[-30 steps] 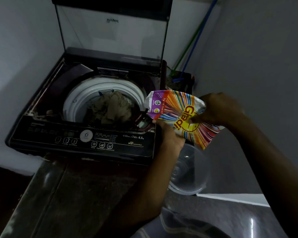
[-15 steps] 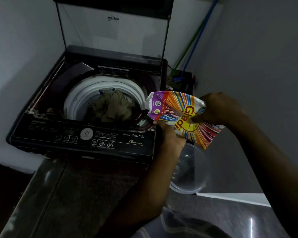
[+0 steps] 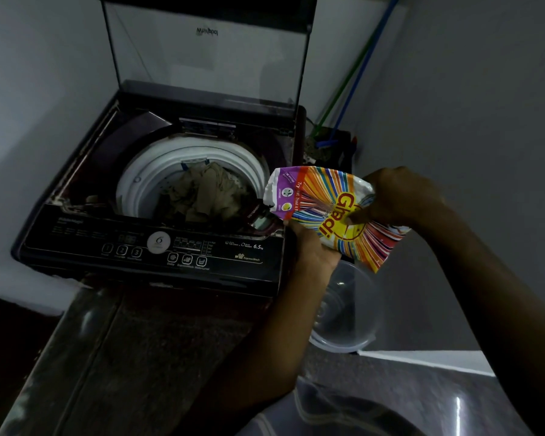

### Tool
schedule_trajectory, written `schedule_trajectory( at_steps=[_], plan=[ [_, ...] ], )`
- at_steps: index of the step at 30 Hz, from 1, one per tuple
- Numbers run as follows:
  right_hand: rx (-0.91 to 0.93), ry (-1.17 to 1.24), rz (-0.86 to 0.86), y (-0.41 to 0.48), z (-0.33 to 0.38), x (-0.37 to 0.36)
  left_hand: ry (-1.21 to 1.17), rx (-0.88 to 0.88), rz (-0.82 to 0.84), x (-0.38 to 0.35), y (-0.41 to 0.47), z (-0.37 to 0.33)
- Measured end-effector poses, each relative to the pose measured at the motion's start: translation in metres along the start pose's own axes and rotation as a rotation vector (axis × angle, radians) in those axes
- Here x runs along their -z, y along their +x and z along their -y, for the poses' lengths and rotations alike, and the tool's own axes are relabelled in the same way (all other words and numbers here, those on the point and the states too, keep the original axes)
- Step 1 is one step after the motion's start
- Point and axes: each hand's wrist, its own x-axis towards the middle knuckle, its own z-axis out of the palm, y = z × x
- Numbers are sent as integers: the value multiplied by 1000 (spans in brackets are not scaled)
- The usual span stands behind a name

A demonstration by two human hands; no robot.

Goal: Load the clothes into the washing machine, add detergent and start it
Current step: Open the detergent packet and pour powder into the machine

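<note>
You hold the soap bag (image 3: 337, 215) in both hands, just beside the right front corner of the washer (image 3: 158, 247). Your left hand (image 3: 312, 247) is curled under the bag and grips it from below. Your right hand (image 3: 400, 196) pinches the back end, with the thumb on the front. The bag's torn end points at the drum (image 3: 139, 184). To do this well, I think you should bring that end right over the drum first. Then tip slowly and shake a little, so no powder lands on the buttons or the floor (I can't see any powder falling yet). The drum holds a heap of brownish clothes (image 3: 205, 193), and the lid (image 3: 202, 58) stands up. A clear tub (image 3: 346, 328) sits on the floor under the bag. It looks bare inside, but the light is dim.
</note>
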Motion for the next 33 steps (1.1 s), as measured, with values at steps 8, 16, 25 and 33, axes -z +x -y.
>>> schedule_trajectory(
  at_steps=[8,16,25,33],
  plan=[
    [3,14,7,-2,1,1,29,1,13,-1,-4,-2],
    [-11,38,11,-3,3,-1,26,-12,8,2,-4,-3],
    [-31,30,-14,-1,6,-6,1,15,-11,7,-7,-8],
    [-28,66,-27,-2,0,-12,87,3,-29,3,-18,-11]
  ],
)
